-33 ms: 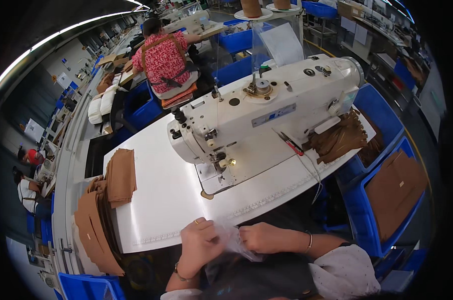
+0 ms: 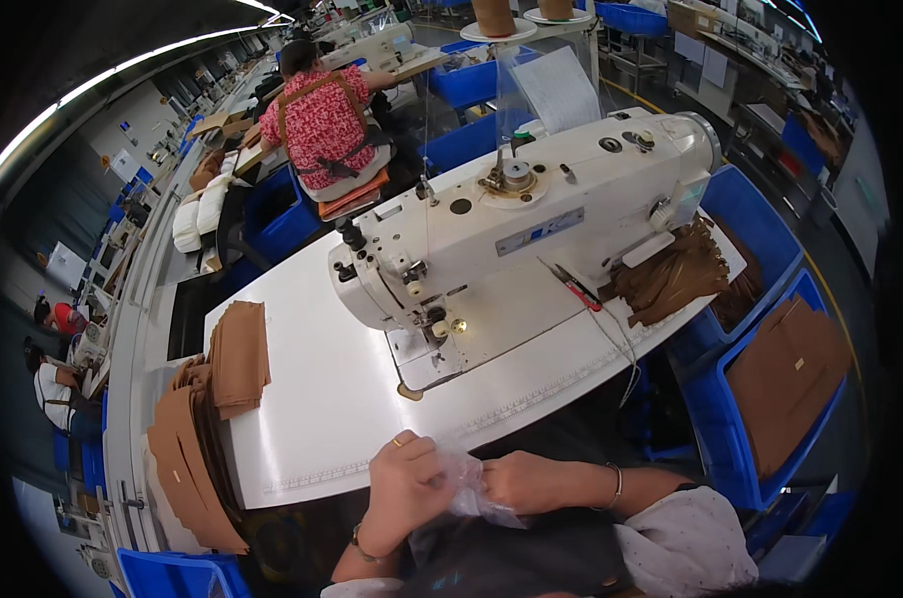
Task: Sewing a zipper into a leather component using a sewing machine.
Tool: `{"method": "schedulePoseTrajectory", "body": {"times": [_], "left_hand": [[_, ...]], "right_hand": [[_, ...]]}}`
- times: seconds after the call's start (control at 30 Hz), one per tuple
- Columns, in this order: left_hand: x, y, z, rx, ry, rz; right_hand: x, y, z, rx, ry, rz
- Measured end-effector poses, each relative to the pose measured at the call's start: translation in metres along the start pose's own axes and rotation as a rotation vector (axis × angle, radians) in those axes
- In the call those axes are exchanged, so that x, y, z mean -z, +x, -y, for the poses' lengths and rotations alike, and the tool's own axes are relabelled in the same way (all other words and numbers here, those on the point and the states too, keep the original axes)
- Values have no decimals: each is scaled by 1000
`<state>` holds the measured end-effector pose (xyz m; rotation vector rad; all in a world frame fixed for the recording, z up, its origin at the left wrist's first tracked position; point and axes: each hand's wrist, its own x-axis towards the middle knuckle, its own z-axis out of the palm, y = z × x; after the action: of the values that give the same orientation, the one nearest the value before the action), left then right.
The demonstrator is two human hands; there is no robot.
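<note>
Down at six o'clock, both hands met over the lap, just off the near edge of the white table [image 2: 372, 399]. The left hand [image 2: 407, 488] was curled shut around one end of a clear plastic bag [image 2: 468, 485] (crumpled, see-through, contents impossible to tell), and the right hand [image 2: 526, 481] pinched the other end, fingers closed on the film. The bag sat squeezed between the two fists, its tail hanging toward five o'clock. Up at twelve o'clock stood the white sewing machine [image 2: 531, 214]. At nine o'clock lay a stack of tan pieces [image 2: 237, 357]; at three o'clock, blue bins [image 2: 760, 399] held more.
</note>
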<state>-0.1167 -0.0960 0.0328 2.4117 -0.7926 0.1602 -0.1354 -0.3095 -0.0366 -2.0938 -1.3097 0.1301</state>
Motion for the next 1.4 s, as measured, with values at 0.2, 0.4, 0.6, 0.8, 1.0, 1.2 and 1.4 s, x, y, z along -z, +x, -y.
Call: {"method": "schedulePoseTrajectory", "body": {"times": [0.2,0.4,0.6,0.8,1.0,1.2,1.4], "left_hand": [[-33,16,-11,-37,-449,-81],[-49,-7,-14,-38,-253,297],[-20,-10,-25,47,-335,401],[-25,1,-36,-66,-329,361],[-44,-10,-35,283,-571,263],[-108,-11,-30,63,-331,-151],[-121,-7,-63,348,-688,101]], "right_hand": [[35,-13,15,-109,701,-336],[25,-12,-5,-239,273,-829],[12,-9,-11,-409,-22,-727],[1,-23,-16,-405,285,107],[-22,-41,-9,-140,1328,-323],[-44,-42,7,-253,1497,-1256],[-39,-74,-8,-275,358,-1475]]}}
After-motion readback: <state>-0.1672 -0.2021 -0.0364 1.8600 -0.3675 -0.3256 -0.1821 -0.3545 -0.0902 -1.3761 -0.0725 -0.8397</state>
